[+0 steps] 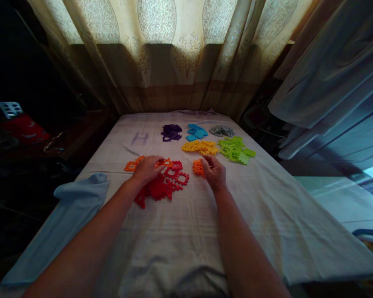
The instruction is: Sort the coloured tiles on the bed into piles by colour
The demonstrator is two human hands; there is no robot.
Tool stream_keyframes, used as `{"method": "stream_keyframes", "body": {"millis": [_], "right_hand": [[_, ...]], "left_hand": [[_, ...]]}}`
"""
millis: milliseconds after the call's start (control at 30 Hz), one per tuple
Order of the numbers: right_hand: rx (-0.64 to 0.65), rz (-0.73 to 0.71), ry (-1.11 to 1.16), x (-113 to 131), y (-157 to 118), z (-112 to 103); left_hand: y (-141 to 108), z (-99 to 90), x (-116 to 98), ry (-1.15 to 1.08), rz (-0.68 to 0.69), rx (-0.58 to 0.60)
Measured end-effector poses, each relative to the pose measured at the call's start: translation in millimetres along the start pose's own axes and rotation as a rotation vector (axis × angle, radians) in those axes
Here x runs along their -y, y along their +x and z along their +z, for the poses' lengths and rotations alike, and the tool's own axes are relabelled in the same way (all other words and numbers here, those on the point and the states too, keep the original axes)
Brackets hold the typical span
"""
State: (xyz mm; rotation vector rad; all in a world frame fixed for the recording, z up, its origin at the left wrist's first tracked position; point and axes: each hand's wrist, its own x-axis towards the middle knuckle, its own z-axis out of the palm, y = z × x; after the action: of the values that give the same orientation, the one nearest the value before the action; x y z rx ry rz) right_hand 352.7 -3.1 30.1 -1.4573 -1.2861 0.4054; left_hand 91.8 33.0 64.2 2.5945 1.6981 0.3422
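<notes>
Flat toothed plastic pieces lie in piles by colour on a cloth-covered table. My left hand [148,169] is over the red pile [158,188], its fingers closed at an orange piece [166,162]; more orange pieces [130,166] show to its left. My right hand [215,170] has its thumb and fingers together at the edge of a small orange stack [198,167]. Beyond the hands are a yellow pile [200,147], a green pile [236,150], a blue pile [195,132], a purple pile [170,132] and a grey pile [222,131].
A light blue cloth [77,211] lies along the table's left edge. Patterned curtains [186,62] hang behind the table [186,240]. White fabric [326,70] hangs at the right. A red item [26,133] stands on a dark surface at the left.
</notes>
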Motion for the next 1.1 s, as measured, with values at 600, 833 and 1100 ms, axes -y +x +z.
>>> {"method": "stream_keyframes", "body": {"millis": [600,833,1100], "right_hand": [[-0.14,0.192,0.007,-34,19,-11],[-0.183,0.239,-0.089,-56,22,-11],[-0.142,0.255,-0.227,-57,20,-12]], "left_hand": [[9,2.8,-20,0.0,-0.042,-0.001],[16,-4.2,35,0.113,-0.027,0.151],[24,-5.6,33,0.18,0.074,0.286]]}}
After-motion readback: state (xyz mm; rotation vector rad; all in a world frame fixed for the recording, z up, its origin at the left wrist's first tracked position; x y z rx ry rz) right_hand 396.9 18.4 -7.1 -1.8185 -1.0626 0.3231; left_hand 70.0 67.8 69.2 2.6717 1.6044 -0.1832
